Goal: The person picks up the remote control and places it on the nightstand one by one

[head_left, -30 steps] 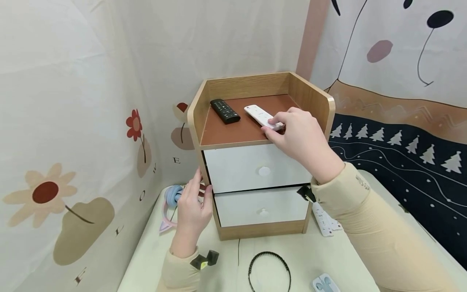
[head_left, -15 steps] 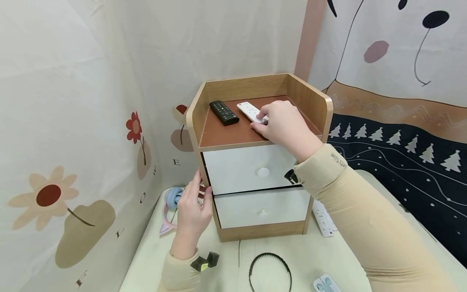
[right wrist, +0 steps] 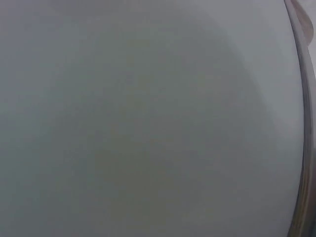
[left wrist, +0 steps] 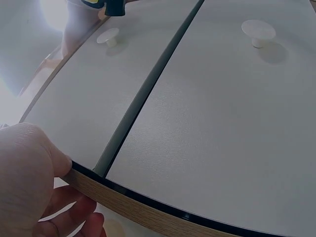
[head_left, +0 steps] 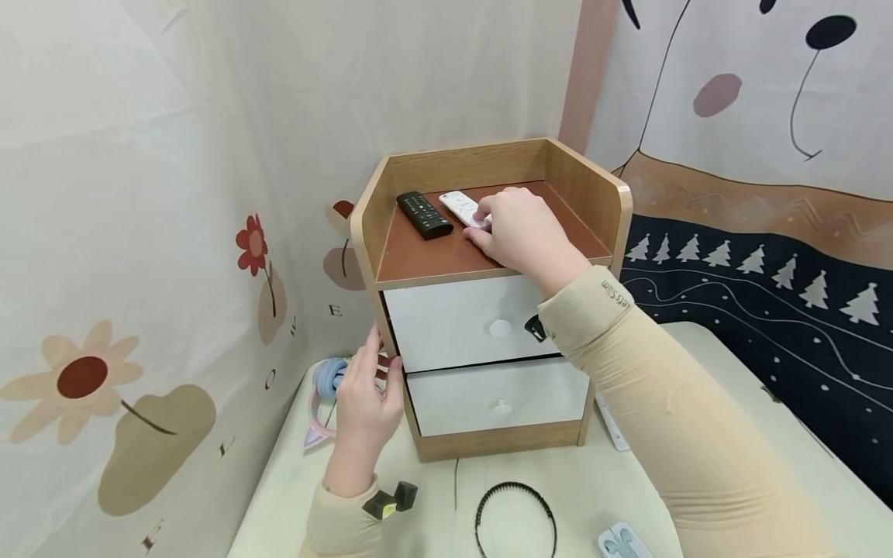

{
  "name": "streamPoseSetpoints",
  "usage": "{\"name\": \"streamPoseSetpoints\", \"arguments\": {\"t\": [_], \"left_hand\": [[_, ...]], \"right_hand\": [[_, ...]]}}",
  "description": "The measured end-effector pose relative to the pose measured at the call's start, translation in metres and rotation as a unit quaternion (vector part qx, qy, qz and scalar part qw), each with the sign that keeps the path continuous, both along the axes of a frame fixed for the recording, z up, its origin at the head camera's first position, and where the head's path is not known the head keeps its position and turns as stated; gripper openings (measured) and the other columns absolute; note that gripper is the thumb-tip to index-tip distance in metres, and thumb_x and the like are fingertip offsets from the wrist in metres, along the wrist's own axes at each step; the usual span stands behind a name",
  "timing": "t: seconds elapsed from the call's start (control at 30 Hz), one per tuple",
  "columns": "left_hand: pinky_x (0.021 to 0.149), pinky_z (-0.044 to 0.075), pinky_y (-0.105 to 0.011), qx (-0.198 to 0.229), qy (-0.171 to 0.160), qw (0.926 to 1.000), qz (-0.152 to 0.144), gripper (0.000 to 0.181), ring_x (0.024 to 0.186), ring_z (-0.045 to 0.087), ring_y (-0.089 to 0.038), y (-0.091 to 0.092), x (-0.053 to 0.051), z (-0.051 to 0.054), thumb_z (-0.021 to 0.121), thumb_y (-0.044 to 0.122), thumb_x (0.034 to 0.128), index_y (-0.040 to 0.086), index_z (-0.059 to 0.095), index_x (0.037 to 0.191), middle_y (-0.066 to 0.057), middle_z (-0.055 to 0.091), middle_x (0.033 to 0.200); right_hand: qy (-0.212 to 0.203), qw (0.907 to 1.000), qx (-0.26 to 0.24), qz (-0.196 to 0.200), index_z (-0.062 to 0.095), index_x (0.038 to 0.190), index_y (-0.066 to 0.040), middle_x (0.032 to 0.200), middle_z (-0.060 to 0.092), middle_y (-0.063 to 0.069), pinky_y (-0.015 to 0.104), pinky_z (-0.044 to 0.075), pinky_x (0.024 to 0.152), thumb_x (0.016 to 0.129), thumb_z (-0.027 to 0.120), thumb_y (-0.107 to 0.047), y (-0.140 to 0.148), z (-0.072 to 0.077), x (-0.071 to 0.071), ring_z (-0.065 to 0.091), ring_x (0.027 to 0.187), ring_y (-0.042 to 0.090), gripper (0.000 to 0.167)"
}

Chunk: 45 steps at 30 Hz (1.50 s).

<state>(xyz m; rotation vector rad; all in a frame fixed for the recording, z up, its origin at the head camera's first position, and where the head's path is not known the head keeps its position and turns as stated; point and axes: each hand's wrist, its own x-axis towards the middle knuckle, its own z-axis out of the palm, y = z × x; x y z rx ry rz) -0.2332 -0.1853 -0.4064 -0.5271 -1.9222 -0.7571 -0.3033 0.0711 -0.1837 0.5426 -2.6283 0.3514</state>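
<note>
In the head view a small wooden cabinet has two white drawers and a brown top shelf. The right hand pinches the near end of a white remote lying on that shelf. Just left of it is a black remote, roughly parallel. Against the cabinet's left side rests the left hand, fingers extended. The left wrist view shows the left hand with its thumb on the front edge and its other fingers around the side. Only a pale drawer front and its edge fill the right wrist view; the right hand is outside it.
Left of the cabinet lie a blue coiled item and a pink band. A black headband and an earphone case are in front. A white power strip lies partly behind the right arm. Printed curtains hang around.
The right hand and the white remote have moved left along the shelf, closer to the black remote. The left hand has stayed at the cabinet's side.
</note>
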Motion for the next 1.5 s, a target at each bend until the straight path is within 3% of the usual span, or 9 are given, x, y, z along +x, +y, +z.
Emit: {"name": "streamPoseSetpoints", "arguments": {"t": [0.4,1.07,1.3,1.5], "left_hand": [[0.063,0.066,-0.045,0.001,-0.006,1.0,0.002,0.06,0.083,0.072,-0.029,0.0,0.002,0.0,0.07,-0.004,0.0976,-0.011,0.053,0.155,-0.018,0.073,0.099],[0.063,0.065,-0.043,0.002,0.002,1.0,0.004,0.06,0.081,0.072,-0.029,0.0,-0.002,-0.003,0.071,-0.005,0.0968,-0.011,0.054,0.154,-0.019,0.073,0.099],[0.063,0.064,-0.04,0.002,0.009,1.0,0.004,0.06,0.08,0.072,-0.027,0.001,-0.002,-0.004,0.071,-0.006,0.096,-0.012,0.055,0.153,-0.018,0.073,0.099],[0.063,0.064,-0.04,0.003,0.014,0.9999,0.002,0.06,0.08,0.072,-0.027,0.002,-0.002,-0.004,0.071,-0.006,0.0954,-0.012,0.055,0.153,-0.018,0.074,0.099]], "right_hand": [[-0.042,0.999,0.017,-0.001,0.07,0.15,-0.018,0.142,0.072,0.016,0.055,0.052,0.119,0.11,0.066,-0.037,0.0,-0.001,-0.004,0.064,0.141,0.038,0.045],[-0.033,0.9994,-0.001,0.009,0.066,0.152,-0.016,0.145,0.073,0.013,0.055,0.052,0.119,0.109,0.068,-0.039,0.002,-0.002,-0.006,0.063,0.142,0.036,0.05],[-0.011,0.9993,-0.035,0.011,0.066,0.152,-0.017,0.142,0.071,0.014,0.053,0.055,0.113,0.106,0.072,-0.042,0.007,-0.008,0.001,0.066,0.133,0.034,0.053],[0.008,0.996,-0.089,0.011,0.066,0.152,-0.017,0.151,0.068,0.013,0.054,0.051,0.121,0.104,0.075,-0.039,0.015,-0.014,0.013,0.061,0.142,0.036,0.053]]}}
